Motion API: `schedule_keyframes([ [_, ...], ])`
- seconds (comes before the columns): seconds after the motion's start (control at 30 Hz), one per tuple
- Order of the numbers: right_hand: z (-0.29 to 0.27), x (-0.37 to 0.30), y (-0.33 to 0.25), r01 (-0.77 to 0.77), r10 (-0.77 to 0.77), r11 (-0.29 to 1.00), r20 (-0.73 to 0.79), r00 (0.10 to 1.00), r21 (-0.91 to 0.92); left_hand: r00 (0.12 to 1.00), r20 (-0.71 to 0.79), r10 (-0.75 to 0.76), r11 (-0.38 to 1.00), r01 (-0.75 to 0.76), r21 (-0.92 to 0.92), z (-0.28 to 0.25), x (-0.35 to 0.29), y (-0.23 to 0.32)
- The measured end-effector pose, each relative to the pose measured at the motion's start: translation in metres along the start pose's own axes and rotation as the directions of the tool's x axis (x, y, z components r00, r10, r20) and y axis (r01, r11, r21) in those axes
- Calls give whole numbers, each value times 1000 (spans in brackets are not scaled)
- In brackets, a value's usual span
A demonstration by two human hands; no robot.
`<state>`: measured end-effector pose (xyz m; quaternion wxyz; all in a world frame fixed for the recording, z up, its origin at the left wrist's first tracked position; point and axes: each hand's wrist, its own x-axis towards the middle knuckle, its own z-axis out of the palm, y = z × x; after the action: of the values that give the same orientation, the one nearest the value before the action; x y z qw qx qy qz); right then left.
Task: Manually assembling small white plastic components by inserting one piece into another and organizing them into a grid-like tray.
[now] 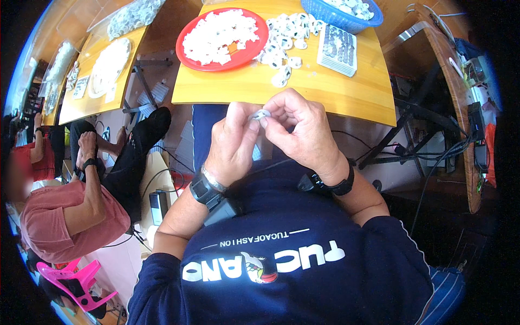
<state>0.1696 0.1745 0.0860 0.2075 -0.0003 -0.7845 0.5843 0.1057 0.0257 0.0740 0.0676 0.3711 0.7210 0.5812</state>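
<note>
Just in front of the table's near edge, my left hand (234,142) and my right hand (307,129) meet at the fingertips. Pinched between them is a small white-and-grey plastic piece (260,115); fingers cover part of it, so its exact kind is unclear. On the yellow wooden table (227,89) beyond, a red round plate (187,60) bears a heap of small white pieces (219,35). To its right lies a loose pile of rounded white pieces with dark openings (284,40). Beside that pile sits a stack of white cards or trays (337,51) with rows of grey round parts.
A blue basket (338,20) of white pieces stands at the far right. Left, a co-worker (76,211) sits by another table (81,105) with similar parts. A pink plastic stool (76,279) stands lower left. Cables (433,154) hang by the right-hand table legs.
</note>
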Motion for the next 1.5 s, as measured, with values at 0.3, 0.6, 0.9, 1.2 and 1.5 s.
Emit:
schedule_keyframes([
  [0.3, 2, -3, -1, -15, 16, 999, 12, 1000, -41, 998, 10, 69, 991, -70, 117, -3, -1, -3],
  [0.6, 2, -3, 2, -46, 46, 999, -11, 999, 10, 999, 2, 39, 996, -39, 84, 1, 1, -2],
  [0.9, 1, 6, 21, -82, 80, 996, 66, 995, 37, 986, -69, -152, 986, 146, -85, 9, 1, -23],
  [1.2, 4, 3, 13, 53, -49, 997, 70, 996, -48, 989, -56, -139, 983, 131, -127, 10, 2, -13],
  [1.5, -26, 31, 24, -111, 110, 993, -9, 994, -38, 951, 11, -310, 933, 306, -191, 6, 10, -14],
])
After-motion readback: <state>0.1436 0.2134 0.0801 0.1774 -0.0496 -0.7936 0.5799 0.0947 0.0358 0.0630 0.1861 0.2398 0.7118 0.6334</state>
